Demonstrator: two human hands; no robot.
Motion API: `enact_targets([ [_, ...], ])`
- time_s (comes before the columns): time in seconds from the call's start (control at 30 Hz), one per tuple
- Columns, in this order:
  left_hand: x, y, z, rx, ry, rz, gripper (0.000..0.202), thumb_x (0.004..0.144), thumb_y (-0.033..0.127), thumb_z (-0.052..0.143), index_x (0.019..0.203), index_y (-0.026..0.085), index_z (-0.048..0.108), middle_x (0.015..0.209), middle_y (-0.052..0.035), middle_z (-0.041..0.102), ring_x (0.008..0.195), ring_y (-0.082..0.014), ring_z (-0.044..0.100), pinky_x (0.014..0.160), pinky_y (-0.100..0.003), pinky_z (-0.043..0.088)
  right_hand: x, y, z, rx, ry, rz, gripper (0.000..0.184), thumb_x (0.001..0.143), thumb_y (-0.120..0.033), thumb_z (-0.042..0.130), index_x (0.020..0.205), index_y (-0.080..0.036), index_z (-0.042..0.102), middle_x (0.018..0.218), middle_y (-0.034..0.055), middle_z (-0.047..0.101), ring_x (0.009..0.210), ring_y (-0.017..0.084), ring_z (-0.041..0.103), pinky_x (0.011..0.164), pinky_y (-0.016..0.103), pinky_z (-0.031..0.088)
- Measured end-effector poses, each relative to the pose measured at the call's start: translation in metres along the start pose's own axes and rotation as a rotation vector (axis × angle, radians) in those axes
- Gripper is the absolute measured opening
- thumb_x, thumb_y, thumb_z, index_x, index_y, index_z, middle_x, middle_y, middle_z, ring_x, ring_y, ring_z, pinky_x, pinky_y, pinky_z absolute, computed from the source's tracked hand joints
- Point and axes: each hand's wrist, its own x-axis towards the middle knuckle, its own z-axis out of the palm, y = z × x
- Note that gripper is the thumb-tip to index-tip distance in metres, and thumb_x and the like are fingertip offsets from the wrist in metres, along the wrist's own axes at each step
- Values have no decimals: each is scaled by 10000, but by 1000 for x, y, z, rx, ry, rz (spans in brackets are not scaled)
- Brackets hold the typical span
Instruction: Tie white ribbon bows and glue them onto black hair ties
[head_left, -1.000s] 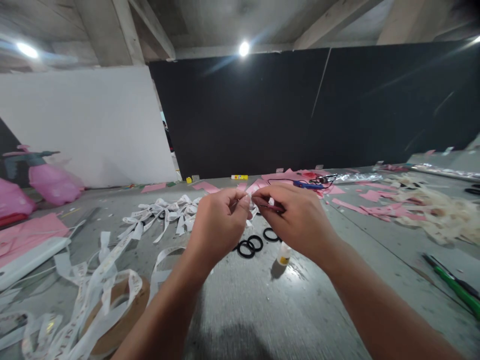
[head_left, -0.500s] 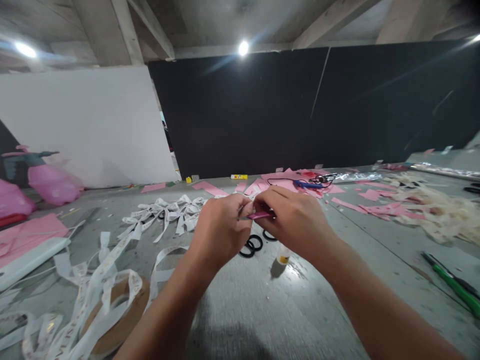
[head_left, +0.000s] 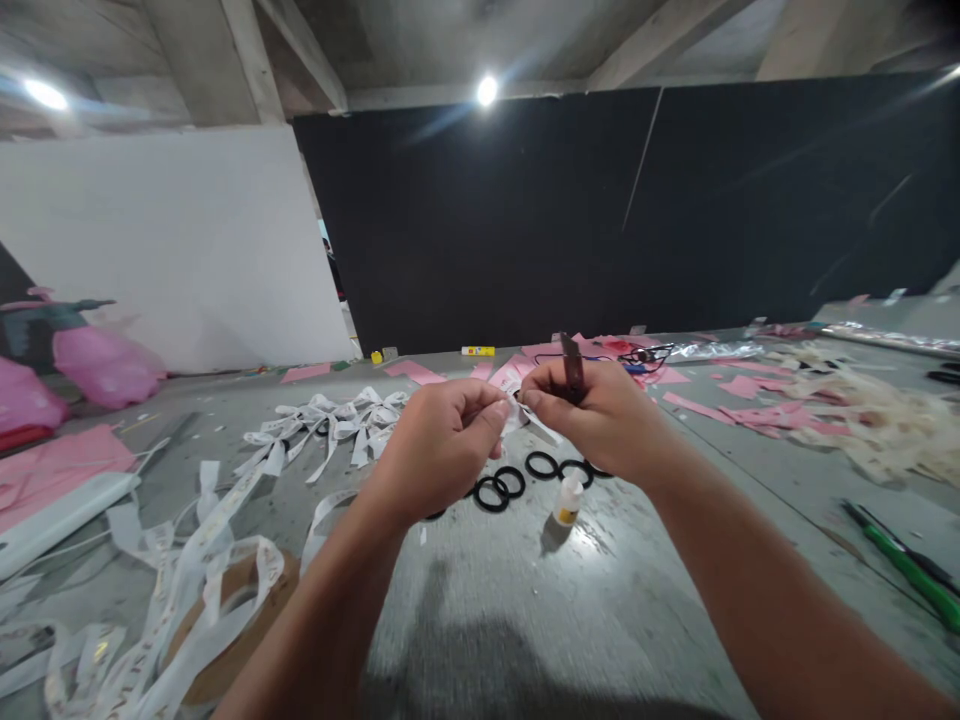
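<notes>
My left hand (head_left: pixel 442 445) and my right hand (head_left: pixel 604 415) are raised together over the grey floor, both closed. Between their fingertips they pinch a short piece of white ribbon (head_left: pixel 529 417). My right hand also grips a small dark, pinkish tool (head_left: pixel 574 368) that sticks up from its fingers; I cannot make out what it is. Below the hands lie several black rings (head_left: pixel 525 475) and a small glue bottle (head_left: pixel 568 499) with a yellow label.
A heap of white ribbon bows (head_left: pixel 330 425) lies left of the hands. Loose printed ribbon on a cardboard spool (head_left: pixel 217 610) sits near left. Pink paper scraps (head_left: pixel 735 405), a blue tool with cable (head_left: pixel 637 358), green-handled tool (head_left: pixel 911 570) and pink bags (head_left: pixel 90 365) lie around.
The hands have risen slightly and shifted apart. The tool in my right hand has turned from lying flat between the hands to pointing upward. More black rings show below.
</notes>
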Motion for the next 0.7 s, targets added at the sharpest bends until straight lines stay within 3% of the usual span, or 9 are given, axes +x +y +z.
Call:
enact_targets([
  [0.13,0,0,-1,-2,23,-10,272,854,211,522,588,166,558,550,28,576,478,-77,452,488,-218,339,0,2,-5,-5,117,51,199,839,-193,527,640,-178,528,562,-43,423,507,87,365,477,246,299],
  [0.23,0,0,-1,-9,44,-24,269,848,215,530,587,164,572,542,26,577,470,-75,445,490,-220,339,-3,1,-7,-76,150,4,165,857,-218,548,706,-177,600,593,-26,489,530,99,412,491,250,325],
  [0.47,-1,4,-2,-56,28,-82,254,850,254,538,629,162,623,539,16,610,441,-74,436,460,-215,330,-8,-12,-3,-217,32,-206,151,892,-240,572,793,-188,671,665,-13,608,616,113,524,580,253,377],
  [0.7,-1,4,-1,-47,19,-86,263,854,262,545,625,167,632,526,19,606,392,-65,384,410,-216,272,-10,-13,-3,-446,26,-313,128,875,-153,543,798,-196,635,715,0,633,653,133,545,610,267,364],
])
